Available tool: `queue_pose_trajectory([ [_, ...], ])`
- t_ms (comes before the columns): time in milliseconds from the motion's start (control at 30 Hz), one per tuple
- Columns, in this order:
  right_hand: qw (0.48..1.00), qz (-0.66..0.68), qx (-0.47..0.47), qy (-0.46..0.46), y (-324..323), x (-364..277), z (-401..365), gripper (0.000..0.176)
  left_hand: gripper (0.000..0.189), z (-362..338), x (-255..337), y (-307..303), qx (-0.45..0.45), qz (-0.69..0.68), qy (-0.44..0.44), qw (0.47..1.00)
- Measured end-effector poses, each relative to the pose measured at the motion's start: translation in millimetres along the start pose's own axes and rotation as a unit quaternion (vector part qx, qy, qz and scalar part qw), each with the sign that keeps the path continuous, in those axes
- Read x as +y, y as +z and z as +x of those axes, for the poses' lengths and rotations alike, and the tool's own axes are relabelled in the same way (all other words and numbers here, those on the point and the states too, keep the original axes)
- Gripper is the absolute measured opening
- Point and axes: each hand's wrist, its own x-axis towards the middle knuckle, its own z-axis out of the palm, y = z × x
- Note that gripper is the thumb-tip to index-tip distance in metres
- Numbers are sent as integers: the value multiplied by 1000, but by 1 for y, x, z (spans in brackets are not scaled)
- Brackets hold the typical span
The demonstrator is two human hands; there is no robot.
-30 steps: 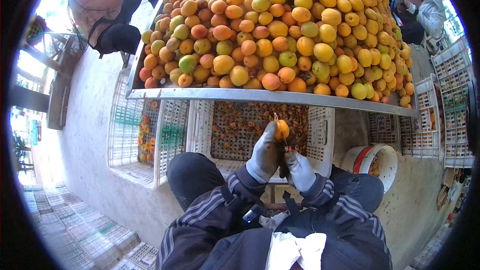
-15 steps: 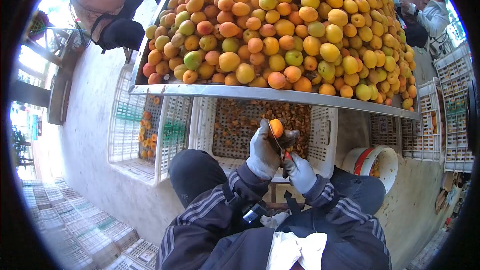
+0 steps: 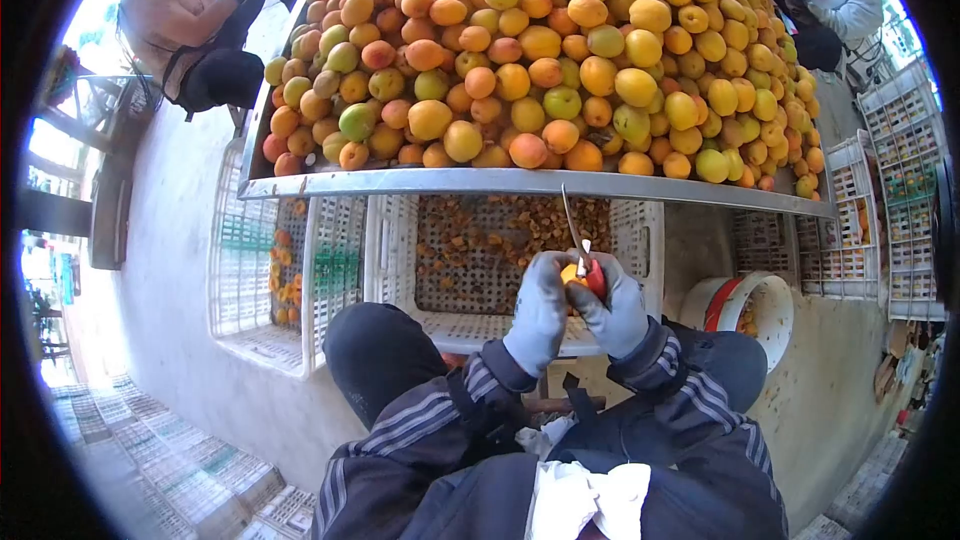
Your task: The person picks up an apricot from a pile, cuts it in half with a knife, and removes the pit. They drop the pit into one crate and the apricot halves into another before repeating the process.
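Both of my hands wear grey-white work gloves with darker fingers, and they are close together above the near side of a white plastic crate. My left hand is closed around an orange apricot, of which only a small part shows between the gloves. Against it, my right hand grips a knife by its red handle. The thin blade points up and away, its tip overlapping the metal table edge in this view. Many apricot pieces lie in the crate below.
A metal-rimmed table bears a large heap of whole apricots. To the left stands another crate with apricot halves; a white bucket is by my right knee. Stacked crates line the right. Two people sit beyond the table.
The knife blade has swung from across the apricot to pointing up and away. My right hand has moved up beside the left, and the apricot is now mostly covered by the gloves.
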Motion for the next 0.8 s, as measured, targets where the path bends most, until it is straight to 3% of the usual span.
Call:
queue_pose_trajectory([
  [33, 1000, -6, -8, -18, -2, -2, 0, 37, 40, 4, 7, -7, -34, 220, 160, 962],
  [67, 1000, -5, -10, -18, -5, -4, 0, 37, 32, 8, 12, -11, -66, 424, 306, 850],
  [100, 999, 10, -38, -23, -9, -7, 1, 39, 31, 9, 21, -8, -62, 413, 311, 854],
  [200, 997, -3, -76, -7, -10, -18, 2, 47, 31, 5, 14, -7, -50, 387, 273, 879],
  [267, 997, 44, -20, -62, -1, -15, 1, 51, 38, 4, 3, -9, -30, 389, 268, 881],
  [333, 996, -11, -33, -83, -2, -6, -1, 51, 47, 2, -3, -11, -30, 276, 146, 949],
  [367, 998, 0, -34, -49, -2, -6, -1, 49, 56, 2, 2, -9, -29, 236, 83, 968],
  [400, 999, 11, -35, -14, -1, -7, -1, 46, 56, 1, 1, -10, -28, 235, 84, 968],
  [467, 999, -15, -37, -13, -3, -13, 3, 43, 59, 2, 2, -10, -36, 115, -88, 989],
  [633, 994, -100, -19, -30, -3, -9, 0, 33, 54, 1, -5, -10, -33, 172, -17, 984],
  [800, 991, -94, -41, -91, -5, -9, -6, 28, 12, 2, -28, -19, -91, 205, 112, 968],
])
